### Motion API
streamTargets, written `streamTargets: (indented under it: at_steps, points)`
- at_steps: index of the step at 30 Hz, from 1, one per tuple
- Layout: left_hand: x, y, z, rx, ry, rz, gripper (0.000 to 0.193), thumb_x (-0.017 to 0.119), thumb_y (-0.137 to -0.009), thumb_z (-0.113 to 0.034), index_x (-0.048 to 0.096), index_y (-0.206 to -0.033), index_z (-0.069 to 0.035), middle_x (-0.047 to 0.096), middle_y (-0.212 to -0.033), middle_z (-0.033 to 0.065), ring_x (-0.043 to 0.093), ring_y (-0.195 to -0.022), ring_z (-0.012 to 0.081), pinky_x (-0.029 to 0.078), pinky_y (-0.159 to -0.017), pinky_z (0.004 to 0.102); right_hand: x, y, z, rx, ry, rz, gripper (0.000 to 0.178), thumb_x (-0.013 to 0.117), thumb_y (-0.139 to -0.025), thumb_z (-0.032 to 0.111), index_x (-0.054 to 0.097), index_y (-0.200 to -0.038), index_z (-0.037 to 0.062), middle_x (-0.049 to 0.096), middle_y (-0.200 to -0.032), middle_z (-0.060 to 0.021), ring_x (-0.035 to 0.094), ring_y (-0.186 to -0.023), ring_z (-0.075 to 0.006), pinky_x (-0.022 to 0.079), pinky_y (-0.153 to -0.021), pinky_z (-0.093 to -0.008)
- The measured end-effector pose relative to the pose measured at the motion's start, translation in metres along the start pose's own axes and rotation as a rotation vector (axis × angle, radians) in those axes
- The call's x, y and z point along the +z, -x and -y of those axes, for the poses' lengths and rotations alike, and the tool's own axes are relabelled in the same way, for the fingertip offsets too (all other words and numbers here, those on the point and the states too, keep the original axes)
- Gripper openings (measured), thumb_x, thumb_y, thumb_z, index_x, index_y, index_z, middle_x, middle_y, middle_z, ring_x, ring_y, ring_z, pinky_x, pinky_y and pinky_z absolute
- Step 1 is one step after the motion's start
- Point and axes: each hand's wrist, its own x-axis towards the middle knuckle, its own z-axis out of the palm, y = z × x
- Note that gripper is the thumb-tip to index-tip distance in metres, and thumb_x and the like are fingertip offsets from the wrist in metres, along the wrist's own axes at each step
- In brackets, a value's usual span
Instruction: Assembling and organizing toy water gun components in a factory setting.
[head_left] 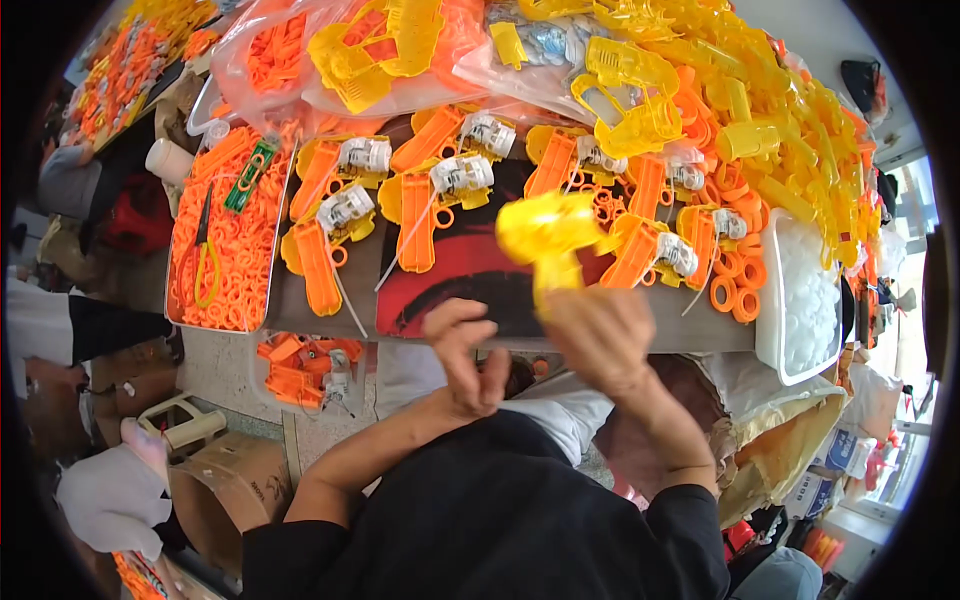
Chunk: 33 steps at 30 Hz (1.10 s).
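Note:
My right hand (603, 338) grips a yellow plastic toy-gun shell (545, 228) by its narrow lower end, raised over the near edge of the table; both are smeared by motion. To the left, my left hand (463, 352) hovers at the table edge, fingers loosely curled and apart, with nothing in it. Beyond my hands, several part-built toy guns (415, 225) lie in two rough rows. Each has an orange grip, a whitish printed cylinder and yellow plastic beneath, and some trail a pale strip or wire. A red and black mat (455, 300) lies beneath the held shell.
A tray (268, 300) of small orange parts stands left, with scissors (206, 255) and a green tool (250, 178) on top. At the right are orange rings (735, 290), a white tub (775, 335) of clear pieces and a heap of yellow shells (790, 170). Other people sit at the left.

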Motion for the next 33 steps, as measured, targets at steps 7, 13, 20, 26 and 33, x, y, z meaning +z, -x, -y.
streamTargets:
  at_steps: [7, 13, 20, 26, 33]
  points:
    - [-0.048, -0.003, -0.008, -0.24, -0.305, 0.437, 0.046, 0.065, -0.097, -0.025, 0.053, -0.133, 0.0, 0.049, -0.137, 0.0215, 0.047, -0.127, 0.04, 0.035, -0.111, 0.0499, 0.037, 0.033, 0.058, 0.277, -0.427, 0.125, 0.045, 0.079, -0.079, 0.007, 0.067, -0.122, 0.0028, 0.067, -0.119, -0.0136, 0.066, -0.103, -0.0331, 0.052, -0.087, -0.043]
    - [-0.004, -0.023, 0.023, -0.016, -0.588, 0.544, 0.045, 0.072, -0.085, -0.018, 0.062, -0.126, -0.002, 0.053, -0.138, 0.019, 0.047, -0.13, 0.0388, 0.029, -0.119, 0.0544, 0.058, 0.03, 0.015, 0.427, -0.064, 0.215, 0.043, 0.067, -0.096, 0.013, 0.059, -0.137, 0.002, 0.06, -0.135, -0.0202, 0.052, -0.13, -0.0392, 0.038, -0.112, -0.0484]
    - [-0.088, 0.026, 0.006, 0.136, -0.365, 0.099, 0.03, 0.068, -0.078, 0.0, 0.068, -0.105, -0.011, 0.063, -0.112, 0.011, 0.057, -0.104, 0.031, 0.044, -0.097, 0.0491, 0.104, 0.031, 0.01, 0.359, 0.047, 0.216, 0.06, 0.061, -0.102, 0.024, 0.039, -0.156, 0.0074, 0.044, -0.156, -0.0165, 0.038, -0.147, -0.0327, 0.024, -0.122, -0.0502]
    - [-0.237, 0.133, 0.09, -0.533, -0.896, -0.18, 0.026, 0.064, -0.077, 0.007, 0.066, -0.099, -0.007, 0.064, -0.102, 0.0128, 0.058, -0.1, 0.0361, 0.043, -0.091, 0.0465, 0.098, 0.028, 0.012, 0.357, -0.005, 0.174, 0.058, 0.065, -0.101, 0.021, 0.044, -0.154, 0.0092, 0.042, -0.157, -0.0158, 0.037, -0.146, -0.0335, 0.025, -0.121, -0.0491]
    - [-0.262, 0.083, 0.172, -0.451, -0.909, 0.187, 0.035, 0.066, -0.078, 0.004, 0.07, -0.111, -0.007, 0.067, -0.116, 0.0152, 0.058, -0.115, 0.0376, 0.042, -0.105, 0.0493, 0.094, 0.035, 0.006, 0.363, 0.027, 0.147, 0.055, 0.068, -0.098, 0.02, 0.05, -0.149, 0.0077, 0.045, -0.154, -0.0164, 0.042, -0.141, -0.0365, 0.034, -0.116, -0.048]
